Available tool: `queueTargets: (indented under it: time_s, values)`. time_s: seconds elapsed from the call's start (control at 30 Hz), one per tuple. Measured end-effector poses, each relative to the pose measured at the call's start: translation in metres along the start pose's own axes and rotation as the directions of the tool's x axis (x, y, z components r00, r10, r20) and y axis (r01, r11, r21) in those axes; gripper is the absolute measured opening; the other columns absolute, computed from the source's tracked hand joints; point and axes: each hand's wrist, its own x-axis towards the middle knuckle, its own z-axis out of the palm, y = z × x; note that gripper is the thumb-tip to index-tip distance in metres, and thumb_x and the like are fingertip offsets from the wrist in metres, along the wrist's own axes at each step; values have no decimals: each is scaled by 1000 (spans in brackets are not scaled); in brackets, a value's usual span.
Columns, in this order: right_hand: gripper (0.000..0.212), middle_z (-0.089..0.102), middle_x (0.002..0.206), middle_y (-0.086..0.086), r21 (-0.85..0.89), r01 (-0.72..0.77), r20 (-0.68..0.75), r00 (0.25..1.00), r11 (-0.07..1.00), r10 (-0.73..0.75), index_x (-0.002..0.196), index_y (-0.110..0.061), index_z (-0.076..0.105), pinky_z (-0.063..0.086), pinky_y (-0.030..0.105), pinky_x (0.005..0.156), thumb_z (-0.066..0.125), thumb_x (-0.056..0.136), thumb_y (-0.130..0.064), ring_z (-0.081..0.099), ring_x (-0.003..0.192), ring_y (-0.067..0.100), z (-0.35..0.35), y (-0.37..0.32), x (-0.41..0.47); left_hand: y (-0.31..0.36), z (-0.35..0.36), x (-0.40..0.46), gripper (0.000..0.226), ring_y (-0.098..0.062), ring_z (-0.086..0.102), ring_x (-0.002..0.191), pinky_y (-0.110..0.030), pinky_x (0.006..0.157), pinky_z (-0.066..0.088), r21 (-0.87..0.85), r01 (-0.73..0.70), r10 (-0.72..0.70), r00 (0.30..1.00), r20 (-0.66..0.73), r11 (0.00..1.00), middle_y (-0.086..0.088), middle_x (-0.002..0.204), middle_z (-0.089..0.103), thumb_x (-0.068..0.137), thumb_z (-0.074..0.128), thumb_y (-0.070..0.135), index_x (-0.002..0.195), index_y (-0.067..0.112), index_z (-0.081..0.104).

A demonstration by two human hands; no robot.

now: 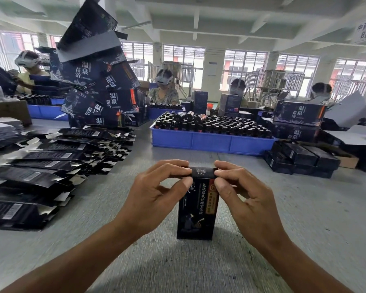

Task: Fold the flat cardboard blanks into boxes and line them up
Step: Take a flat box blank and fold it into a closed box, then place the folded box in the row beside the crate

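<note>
A black box (pixel 195 210) stands upright on the bench (pixel 304 218). Left hand (pixel 156 199) and right hand (pixel 245 199) fingers pinch its top flap. Flat blanks (pixel 40 166) lie at nine o'clock.

A black box (pixel 195 210) stands upright on the grey table (pixel 304 218). The left hand (pixel 154 193) and right hand (pixel 243 195) pinch its top flap. Flat blanks (pixel 51 166) lie left of the box, a blue crate (pixel 209 142) behind it.

Both forearms reach forward, converging. Left hand (pixel 154 193) and right hand (pixel 244 197) face each other, fingers curled, fingertips pinching the box (pixel 195 210) top.
</note>
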Motion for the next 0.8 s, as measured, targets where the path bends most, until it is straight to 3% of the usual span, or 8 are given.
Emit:
queueTargets:
  time_s: [0.1, 0.2, 0.3, 0.4, 0.47, 0.57, 0.7, 0.8]
  values:
    - [15, 68, 114, -26, 37, -52, 48, 998, 998, 50, 108, -35, 66, 51, 10, 79, 57, 96, -33, 66, 105, 0, 1, 2, 0, -5, 3, -2, 32, -10, 64, 116, -21, 72, 59, 63, -7, 4, 998, 56, 998, 9, 128, 64, 89, 71, 37, 118, 28, 63]
    - [18, 68, 111, -27, 44, -104, 114, 989, 994, 98, 114, -43, 60, 51, 10, 79, 55, 97, -37, 66, 104, -2, 1, 4, 1, -10, 4, -4, 50, -4, 63, 113, -23, 73, 60, 116, 60, -75, 990, 121, 991, 14, 126, 64, 86, 75, 31, 124, 52, 49]
    - [34, 61, 111, -42, -33, -158, 199, 967, 987, 161, 125, -61, 46, 50, 6, 74, 55, 96, -45, 61, 105, -14, 0, 9, 1, -15, 1, -3, 67, -4, 68, 103, -29, 77, 62, 116, 159, -178, 968, 177, 980, 15, 120, 65, 85, 77, 31, 130, 63, 38]
    - [62, 47, 109, -47, -155, -224, 270, 927, 962, 259, 133, -76, 19, 45, 5, 73, 59, 96, -46, 54, 99, -24, 3, 16, -3, -19, 1, -1, 73, -7, 71, 96, -32, 77, 62, 143, 209, -233, 956, 179, 967, 12, 112, 68, 84, 76, 37, 131, 71, 32]
    - [75, 45, 123, -39, -188, -242, 283, 915, 952, 289, 136, -76, 12, 48, 11, 80, 65, 93, -45, 57, 101, -16, 6, 18, -6, -22, 1, 1, 73, -11, 72, 91, -34, 75, 62, 144, 251, -269, 955, 122, 957, 7, 108, 70, 84, 76, 35, 127, 74, 32]
    - [78, 44, 141, -24, -290, -200, 329, 898, 936, 293, 141, -64, 15, 51, 31, 97, 68, 84, -56, 56, 112, -2, 10, 20, -9, -28, 1, 3, 68, -19, 74, 80, -40, 72, 61, 35, 371, -371, 928, 12, 928, -2, 99, 73, 84, 78, 25, 125, 65, 41]
    - [78, 44, 138, -15, -449, 15, 391, 902, 893, 182, 141, -48, 29, 48, 32, 99, 63, 76, -72, 51, 117, 8, 17, 19, -15, -32, 10, 0, 57, -24, 75, 71, -29, 54, 60, -215, 499, -517, 856, -31, 839, -10, 86, 76, 88, 73, 12, 124, 49, 49]
    - [81, 35, 148, -11, -502, 70, 378, 914, 862, 146, 143, -43, 26, 48, 37, 103, 61, 76, -73, 51, 123, 16, 20, 18, -18, -33, 18, 0, 56, -28, 75, 70, -32, 54, 60, -276, 509, -533, 846, -14, 815, -8, 85, 77, 88, 72, 8, 126, 43, 51]
